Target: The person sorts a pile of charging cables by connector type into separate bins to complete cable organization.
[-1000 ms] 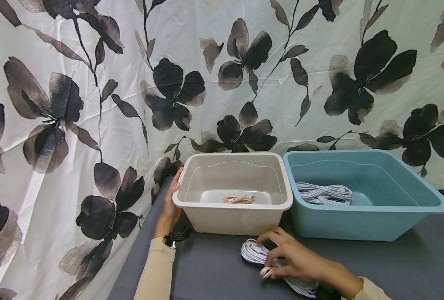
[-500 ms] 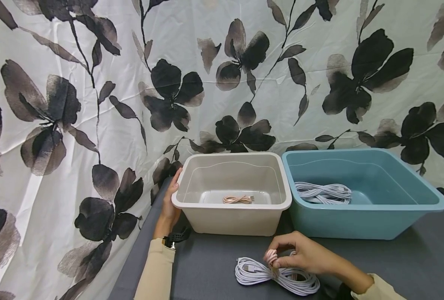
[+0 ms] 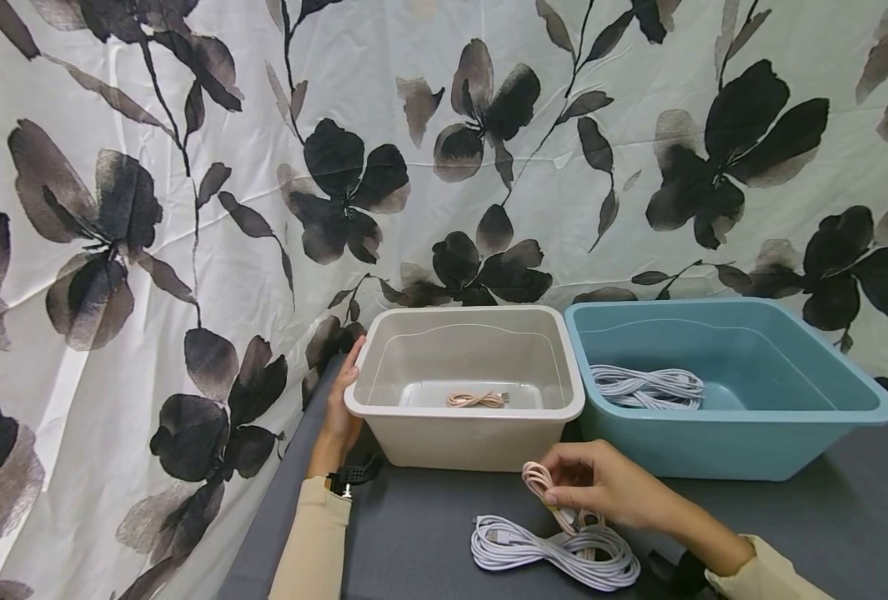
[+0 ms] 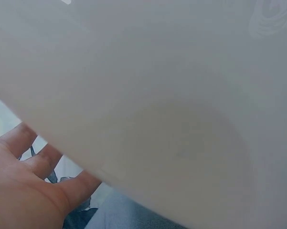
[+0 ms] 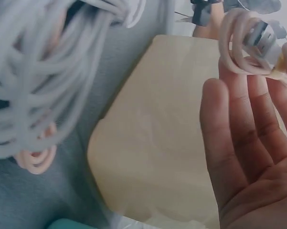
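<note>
My left hand point(image 3: 341, 408) rests along the left side of the beige bin point(image 3: 469, 440), its fingers extended against the wall in the left wrist view. My right hand point(image 3: 601, 483) pinches a coiled pale pink cable point(image 3: 537, 477) between thumb and fingers, in front of the bins. A metal plug point(image 5: 260, 36) of this cable shows in the right wrist view. Just below it, a bundle of white cables point(image 3: 514, 550) lies on the grey surface. Another pink cable loop point(image 5: 38, 163) peeks out beneath the white bundle. Inside the beige bin lies a pink cable point(image 3: 477, 400).
Right of the beige bin, almost against it, stands a blue bin point(image 3: 714, 446) with a bundle of white cables point(image 3: 649, 389) inside. A floral curtain point(image 3: 383, 100) hangs behind both bins. The grey cloth surface point(image 3: 413, 533) extends in front of them.
My right hand has lifted the pink cable off the white bundle, up and slightly right. The white bundle has shifted and lies flatter. My left hand has stayed at the bin.
</note>
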A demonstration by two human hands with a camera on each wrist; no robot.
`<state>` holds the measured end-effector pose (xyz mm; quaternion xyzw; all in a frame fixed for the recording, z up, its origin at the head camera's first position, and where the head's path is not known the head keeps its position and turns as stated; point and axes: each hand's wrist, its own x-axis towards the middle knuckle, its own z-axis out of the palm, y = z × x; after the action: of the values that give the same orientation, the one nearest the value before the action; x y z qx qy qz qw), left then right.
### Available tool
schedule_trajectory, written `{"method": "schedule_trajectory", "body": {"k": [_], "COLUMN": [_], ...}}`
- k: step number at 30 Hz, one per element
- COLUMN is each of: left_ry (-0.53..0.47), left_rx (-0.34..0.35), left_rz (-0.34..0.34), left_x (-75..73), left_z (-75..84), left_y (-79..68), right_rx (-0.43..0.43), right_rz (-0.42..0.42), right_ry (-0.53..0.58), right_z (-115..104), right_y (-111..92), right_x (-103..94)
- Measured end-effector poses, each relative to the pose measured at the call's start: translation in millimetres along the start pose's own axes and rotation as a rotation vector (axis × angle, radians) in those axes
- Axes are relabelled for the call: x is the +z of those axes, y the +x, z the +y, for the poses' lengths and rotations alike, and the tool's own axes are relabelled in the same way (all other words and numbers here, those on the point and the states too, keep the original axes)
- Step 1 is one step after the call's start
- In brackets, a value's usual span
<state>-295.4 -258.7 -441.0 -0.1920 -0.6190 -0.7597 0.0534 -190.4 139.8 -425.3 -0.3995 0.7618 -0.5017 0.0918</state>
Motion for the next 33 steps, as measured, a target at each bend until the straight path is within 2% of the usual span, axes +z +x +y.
{"method": "schedule_trajectory", "body": {"k": [10,16,23,29,33], "left_ry": [-0.012,-0.01,0.029,0.006,0.001], "left_rx": [-0.006,-0.001,-0.007,-0.008,0.0], "left_rz": [0.006,-0.002,-0.001,0.002,-0.002], "left_x": [0.0,1.6,2.5,0.1,-1.2], "left_z": [-1.6,2.0,4.9,1.6,-0.2], "left_y": [1.0,-0.1,-2.2,-1.4,-0.1], "right_rx": [0.019,0.049,-0.042,-0.173,-0.196], "right_rz": [0.0,-0.035,-0.095,-0.141,-0.148], "right_ry": [-0.001,-0.039,-0.107,-0.164,-0.198], "right_z": [-12.0,-28.6,-53.6,-68.0,-79.6], "right_y": [2.7,6.2,12.5,24.7,35.5], "right_x": [-4.2,-9.8,-25.2,-44.5,-57.3]}}
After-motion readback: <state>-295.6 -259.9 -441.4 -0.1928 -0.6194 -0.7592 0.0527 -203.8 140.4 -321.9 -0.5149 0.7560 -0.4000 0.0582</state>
